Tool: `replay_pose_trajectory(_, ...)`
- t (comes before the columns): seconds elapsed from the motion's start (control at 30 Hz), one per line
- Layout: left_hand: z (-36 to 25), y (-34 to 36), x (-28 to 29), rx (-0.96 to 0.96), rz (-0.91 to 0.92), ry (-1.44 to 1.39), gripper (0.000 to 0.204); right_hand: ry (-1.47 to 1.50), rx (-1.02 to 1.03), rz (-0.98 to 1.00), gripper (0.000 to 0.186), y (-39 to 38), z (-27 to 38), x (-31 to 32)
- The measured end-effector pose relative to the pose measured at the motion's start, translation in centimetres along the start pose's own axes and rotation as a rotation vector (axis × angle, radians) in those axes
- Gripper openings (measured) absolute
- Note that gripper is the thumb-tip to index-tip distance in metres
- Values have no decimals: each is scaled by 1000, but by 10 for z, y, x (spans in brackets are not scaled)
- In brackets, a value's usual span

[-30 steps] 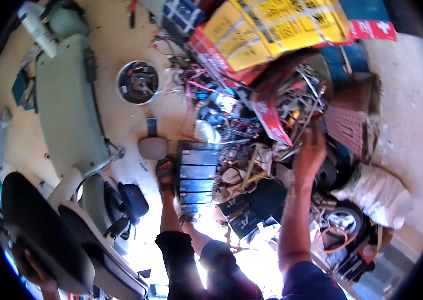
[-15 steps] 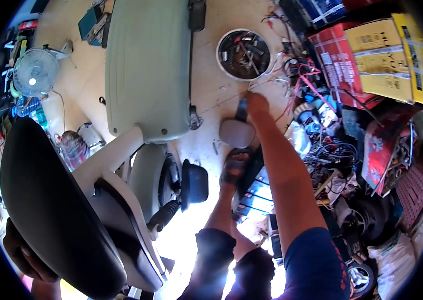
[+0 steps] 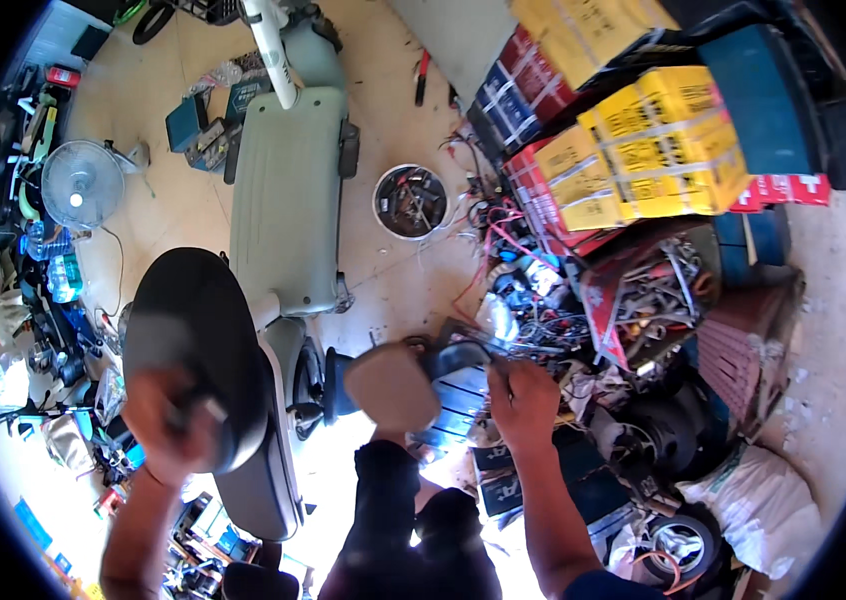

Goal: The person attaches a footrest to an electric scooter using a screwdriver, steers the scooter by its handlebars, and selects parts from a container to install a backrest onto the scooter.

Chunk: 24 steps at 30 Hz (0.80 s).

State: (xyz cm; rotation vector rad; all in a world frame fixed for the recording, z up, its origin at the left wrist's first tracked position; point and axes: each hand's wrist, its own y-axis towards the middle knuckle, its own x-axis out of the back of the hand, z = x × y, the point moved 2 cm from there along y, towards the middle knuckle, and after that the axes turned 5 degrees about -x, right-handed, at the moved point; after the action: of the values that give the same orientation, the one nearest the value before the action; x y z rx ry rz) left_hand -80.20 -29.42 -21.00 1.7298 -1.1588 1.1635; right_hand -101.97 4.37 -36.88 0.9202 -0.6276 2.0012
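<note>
My right hand [image 3: 525,402] is closed on the dark curved bracket of a brown rounded pad [image 3: 393,388], which hangs above my legs. My left hand [image 3: 168,425], smeared by motion, is over the near end of a black scooter seat [image 3: 188,320]. A small dark thing with a shiny part shows at its fingers; I cannot make out what it is. The seat belongs to a scooter with a pale green footboard [image 3: 288,200], stretching away in front of me. Its white steering column [image 3: 271,50] rises at the far end.
A round tub of metal parts [image 3: 411,203] stands right of the footboard. Tangled wires [image 3: 533,310] and stacked yellow boxes [image 3: 658,150] crowd the right side. A fan [image 3: 83,185] stands at left. A small wheel [image 3: 681,545] and white sack [image 3: 763,505] lie near right.
My right hand has drawn the brown pad nearer and raised it from the floor. My left hand has moved from the seat's outer side to over its near end. The view has shifted right.
</note>
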Motion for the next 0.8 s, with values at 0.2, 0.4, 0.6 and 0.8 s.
replay_pose_trajectory(0.2,-161,22,-110,82,304,-351,70,62,280,209,18,6,52,109)
replay_pose_trajectory(0.4,-160,-27,-307,576,771,-1170,36,32,354,697,22,75,-1,23)
replay_pose_trajectory(0.6,-154,-53,-359,1179,463,-932,23,1046,-833,886,51,205,-126,-181)
replay_pose_trajectory(0.8,-133,-39,-358,1160,325,-714,24,724,-1220,632,37,246,-274,-462)
